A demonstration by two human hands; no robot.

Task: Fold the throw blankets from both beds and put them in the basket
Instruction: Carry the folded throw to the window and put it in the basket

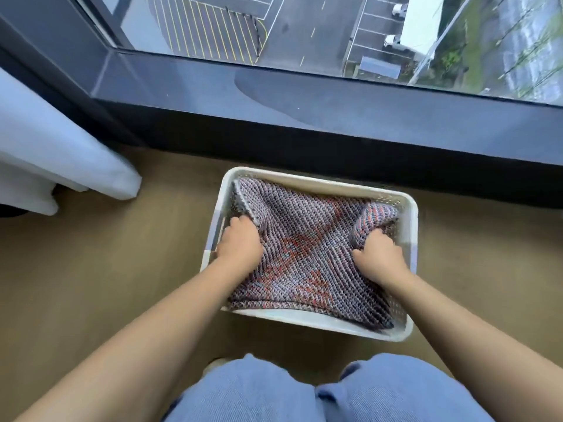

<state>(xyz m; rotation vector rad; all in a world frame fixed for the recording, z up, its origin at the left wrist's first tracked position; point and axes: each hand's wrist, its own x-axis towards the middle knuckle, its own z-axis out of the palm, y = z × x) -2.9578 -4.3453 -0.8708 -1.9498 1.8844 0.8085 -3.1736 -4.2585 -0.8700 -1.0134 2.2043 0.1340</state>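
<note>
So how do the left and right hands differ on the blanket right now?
The left hand is fisted in the knit blanket against the left wall of the white basket, where the fabric lies flatter. The right hand grips a raised, bunched fold near the right wall. Both curl into the blanket inside the basket.

Soft, flat daylight comes in through the window [304, 25] ahead, with no hard glare. The dark sill [335, 102] picks up a pale sheen, with a curved darker patch across it. The floor [91, 284] is evenly lit, just a faint shadow under the near edge of the basket [304, 319]. The weave of the throw blanket [304, 239] reads crisp at centre; the right hand [377, 257] smears slightly. The edges bow: the sill line curves, and the white curtain [45, 147] at left goes soft.
</note>
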